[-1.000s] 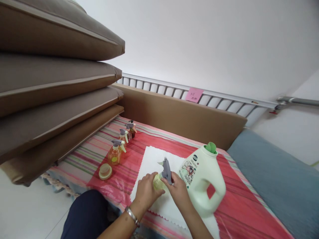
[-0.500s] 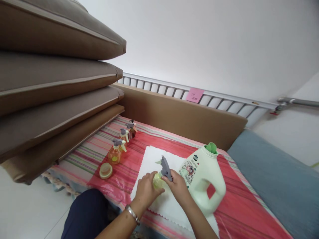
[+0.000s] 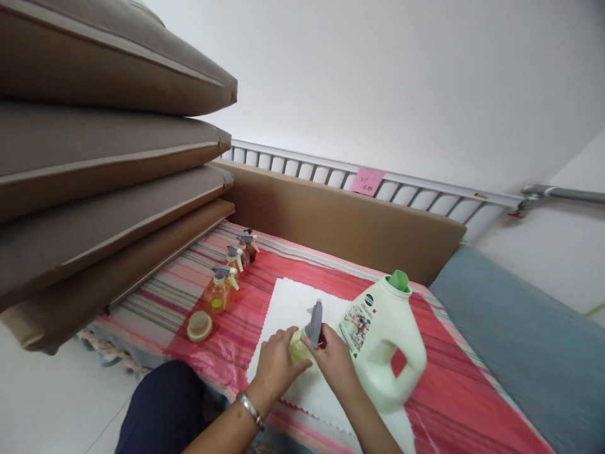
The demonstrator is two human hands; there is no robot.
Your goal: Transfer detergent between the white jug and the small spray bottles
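Note:
My left hand (image 3: 278, 360) is wrapped round the clear body of a spray bottle (image 3: 297, 349) with yellowish liquid, above the white scalloped cloth (image 3: 289, 301). At the bottle's neck, the fingers of my right hand (image 3: 332, 356) grip the grey trigger spray head (image 3: 314, 325). The head sits on the neck; whether it is tight I cannot tell. Just right of my right hand stands a pale green detergent jug (image 3: 411, 328) with its cap off and a green spout showing. The lower part of the bottle is hidden by my hands.
To the left stand several spray bottles (image 3: 217, 295) in a row, and a round pale cap (image 3: 199, 326) lies in front of them. Stacked brown cushions (image 3: 113, 142) rise at far left. Behind is a brown padded board (image 3: 340, 217) with a pink note (image 3: 367, 181).
The spray head has turned on the bottle, its nozzle swinging away from the left. My right fingers have shifted round it, while my left hand stays on the bottle.

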